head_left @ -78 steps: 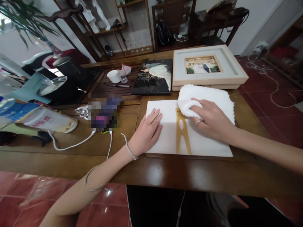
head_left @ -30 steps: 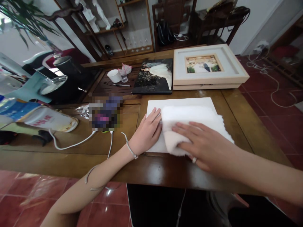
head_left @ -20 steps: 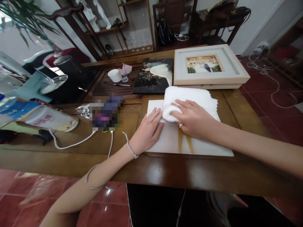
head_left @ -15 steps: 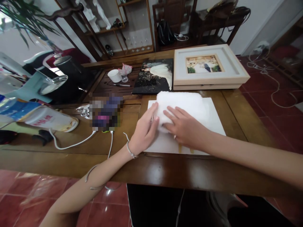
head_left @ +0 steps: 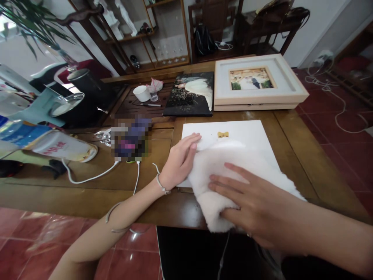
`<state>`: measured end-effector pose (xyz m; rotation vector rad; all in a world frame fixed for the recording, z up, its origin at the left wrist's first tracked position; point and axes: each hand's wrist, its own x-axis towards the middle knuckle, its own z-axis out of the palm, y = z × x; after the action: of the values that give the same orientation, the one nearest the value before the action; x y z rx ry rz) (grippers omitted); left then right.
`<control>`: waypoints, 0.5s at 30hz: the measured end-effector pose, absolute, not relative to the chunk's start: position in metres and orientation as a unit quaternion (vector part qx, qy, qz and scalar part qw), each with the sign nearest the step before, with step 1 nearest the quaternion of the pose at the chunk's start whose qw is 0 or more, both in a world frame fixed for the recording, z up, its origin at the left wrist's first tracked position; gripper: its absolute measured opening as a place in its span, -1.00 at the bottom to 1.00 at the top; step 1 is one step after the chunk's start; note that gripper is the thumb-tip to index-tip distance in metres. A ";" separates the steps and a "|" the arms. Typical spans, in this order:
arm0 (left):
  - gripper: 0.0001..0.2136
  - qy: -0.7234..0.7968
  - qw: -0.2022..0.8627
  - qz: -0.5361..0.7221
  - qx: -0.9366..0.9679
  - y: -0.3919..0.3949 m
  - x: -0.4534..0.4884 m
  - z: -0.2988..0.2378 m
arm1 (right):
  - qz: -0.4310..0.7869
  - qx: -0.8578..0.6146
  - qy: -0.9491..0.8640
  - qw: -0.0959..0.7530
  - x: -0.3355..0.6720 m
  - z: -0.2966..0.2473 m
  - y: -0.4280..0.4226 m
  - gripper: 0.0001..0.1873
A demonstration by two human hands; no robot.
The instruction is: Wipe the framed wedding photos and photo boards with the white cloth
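A white flat board (head_left: 247,134) lies on the wooden table (head_left: 145,171) in front of me, with a small gold mark (head_left: 223,134) showing near its far edge. My left hand (head_left: 180,159) rests flat on the board's left side, fingers stretched out. My right hand (head_left: 250,202) presses a fluffy white cloth (head_left: 218,171) down at the near edge of the table, fingers spread over it. The cloth covers the near part of the board and hangs past the table edge.
Behind the board lie a dark photo print (head_left: 190,95) and a pale framed picture (head_left: 258,81). A white cup (head_left: 141,93), a lying bottle (head_left: 43,142) and white cables (head_left: 87,177) sit at the left. Red floor tiles (head_left: 335,128) surround the table.
My right hand has swept the cloth from the board's far left corner toward me to the table's near edge. The gold mark's top is uncovered. My left hand has stayed put.
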<state>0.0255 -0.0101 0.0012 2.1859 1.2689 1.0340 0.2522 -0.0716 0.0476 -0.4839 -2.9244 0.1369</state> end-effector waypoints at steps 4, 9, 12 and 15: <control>-0.68 0.475 0.195 0.302 0.804 -0.010 0.025 -0.001 | 0.025 -0.219 -0.971 0.091 0.267 0.046 -0.045 -0.65; -0.58 0.484 0.173 0.235 0.825 -0.011 0.024 -0.006 | -0.021 -0.277 -0.955 0.101 0.276 0.041 -0.008 -0.66; -0.60 0.478 0.159 0.201 0.840 -0.013 0.024 -0.008 | -0.008 -0.323 -0.939 0.119 0.269 0.041 0.009 -0.73; -0.60 0.469 0.145 0.198 0.849 -0.013 0.024 -0.008 | 0.016 -0.345 -0.931 0.116 0.253 0.043 0.022 -0.79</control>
<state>0.0242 -0.0132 -0.0079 2.4450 1.3504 0.5695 0.2528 0.0224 0.0428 -1.0099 -2.7269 0.0481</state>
